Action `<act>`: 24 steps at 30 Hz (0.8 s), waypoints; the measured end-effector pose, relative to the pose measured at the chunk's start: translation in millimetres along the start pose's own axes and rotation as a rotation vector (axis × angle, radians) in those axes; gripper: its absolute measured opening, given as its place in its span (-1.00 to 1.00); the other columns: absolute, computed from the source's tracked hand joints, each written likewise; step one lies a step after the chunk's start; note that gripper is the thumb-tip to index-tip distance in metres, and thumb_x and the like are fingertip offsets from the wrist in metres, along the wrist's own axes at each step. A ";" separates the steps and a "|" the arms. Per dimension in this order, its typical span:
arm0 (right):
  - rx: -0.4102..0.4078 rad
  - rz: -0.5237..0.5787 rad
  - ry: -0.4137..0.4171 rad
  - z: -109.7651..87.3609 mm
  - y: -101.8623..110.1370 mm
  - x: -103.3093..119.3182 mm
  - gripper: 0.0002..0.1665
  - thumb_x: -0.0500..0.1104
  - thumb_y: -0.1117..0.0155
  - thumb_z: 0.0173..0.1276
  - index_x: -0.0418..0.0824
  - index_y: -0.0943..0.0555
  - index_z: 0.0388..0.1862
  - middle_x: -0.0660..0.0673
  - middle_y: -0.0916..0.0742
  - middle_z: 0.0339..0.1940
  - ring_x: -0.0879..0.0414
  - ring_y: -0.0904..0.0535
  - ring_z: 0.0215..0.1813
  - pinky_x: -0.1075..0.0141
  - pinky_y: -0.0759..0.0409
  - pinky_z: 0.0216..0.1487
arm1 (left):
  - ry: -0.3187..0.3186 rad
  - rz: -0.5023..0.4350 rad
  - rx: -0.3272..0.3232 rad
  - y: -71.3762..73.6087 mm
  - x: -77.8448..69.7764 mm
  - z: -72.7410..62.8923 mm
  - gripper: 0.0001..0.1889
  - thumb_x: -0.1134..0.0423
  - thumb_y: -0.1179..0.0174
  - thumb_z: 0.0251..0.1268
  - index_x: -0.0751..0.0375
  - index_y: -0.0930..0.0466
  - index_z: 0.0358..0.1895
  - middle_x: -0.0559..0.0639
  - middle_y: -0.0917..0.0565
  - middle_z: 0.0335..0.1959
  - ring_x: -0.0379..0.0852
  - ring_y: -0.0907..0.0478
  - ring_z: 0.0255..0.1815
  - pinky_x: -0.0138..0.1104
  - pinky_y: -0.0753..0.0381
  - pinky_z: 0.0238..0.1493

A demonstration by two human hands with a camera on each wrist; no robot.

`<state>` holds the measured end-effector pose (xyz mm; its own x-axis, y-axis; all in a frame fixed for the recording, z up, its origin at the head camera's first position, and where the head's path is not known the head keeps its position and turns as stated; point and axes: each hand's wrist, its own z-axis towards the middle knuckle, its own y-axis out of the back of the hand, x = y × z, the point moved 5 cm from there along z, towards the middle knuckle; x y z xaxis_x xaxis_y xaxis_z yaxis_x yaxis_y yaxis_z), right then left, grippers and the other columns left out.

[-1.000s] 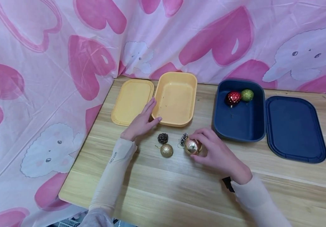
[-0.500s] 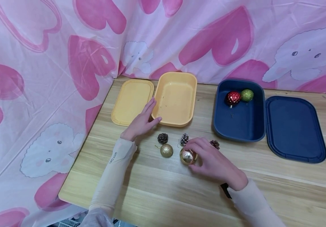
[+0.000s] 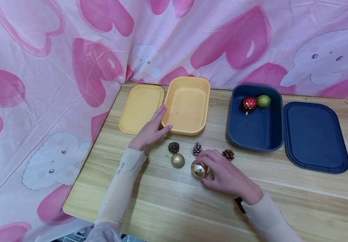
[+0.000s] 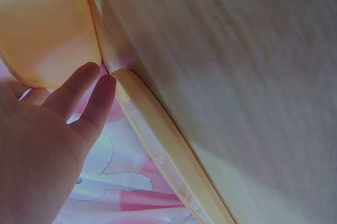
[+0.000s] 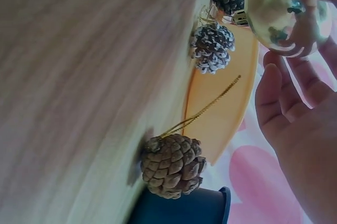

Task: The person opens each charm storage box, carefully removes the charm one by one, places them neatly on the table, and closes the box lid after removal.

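Note:
My right hand (image 3: pixel 227 173) holds a shiny gold Christmas ball (image 3: pixel 199 170) low over the wooden table, fingers and thumb round it in the right wrist view. Just beyond it lies a frosted pine cone (image 3: pixel 196 149), and a brown pine cone (image 3: pixel 228 154) is near the knuckles. A glittery gold Christmas ball (image 3: pixel 178 161) and a dark pine cone (image 3: pixel 173 147) sit to the left. My left hand (image 3: pixel 150 133), its fingers extended, rests at the near left corner of the yellow box (image 3: pixel 189 129); in the left wrist view the fingertips are close to the box wall.
The yellow lid (image 3: pixel 140 109) lies left of its box. A navy box (image 3: pixel 249 134) at the right contains a red ball (image 3: pixel 249 104) and a green ball (image 3: pixel 264 101); its navy lid (image 3: pixel 316 137) lies beside it. A pink curtain (image 3: pixel 168 33) hangs behind.
My right hand has drawn the shiny gold ball nearer and a little left, bringing the frosted and brown pine cones into fuller view. The left hand has stayed put.

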<state>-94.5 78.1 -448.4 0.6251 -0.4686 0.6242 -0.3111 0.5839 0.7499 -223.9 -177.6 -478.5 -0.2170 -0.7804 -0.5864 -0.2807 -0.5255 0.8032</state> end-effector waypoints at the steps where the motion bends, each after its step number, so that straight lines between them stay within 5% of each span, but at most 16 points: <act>1: 0.000 -0.008 0.005 -0.7 -1.0 -0.1 -0.43 -0.13 -0.51 -0.04 0.01 -0.58 0.03 0.12 -0.57 0.11 0.21 -0.44 0.17 0.19 -0.52 0.15 | 0.000 0.001 0.000 0.1 0.0 -0.1 -0.14 -0.27 0.07 0.38 -0.04 0.23 0.58 -0.35 0.31 0.58 0.03 -0.01 0.57 -0.07 -0.20 0.48; 24: 0.085 -0.096 -0.020 -3.8 -20.5 0.1 -0.43 -0.25 -0.42 0.04 0.04 -0.60 0.09 0.10 -0.59 0.14 0.21 -0.40 0.18 0.20 -0.54 0.15 | -0.010 -0.001 -0.005 -0.3 1.5 0.5 -0.13 -0.28 0.07 0.37 -0.04 0.23 0.58 -0.33 0.31 0.59 0.06 -0.02 0.56 -0.05 -0.23 0.47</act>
<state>-85.4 68.6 -464.5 0.6407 -0.5333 0.5524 -0.3104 0.4782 0.8216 -224.6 -178.5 -479.7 -0.2260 -0.7766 -0.5880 -0.2764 -0.5277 0.8032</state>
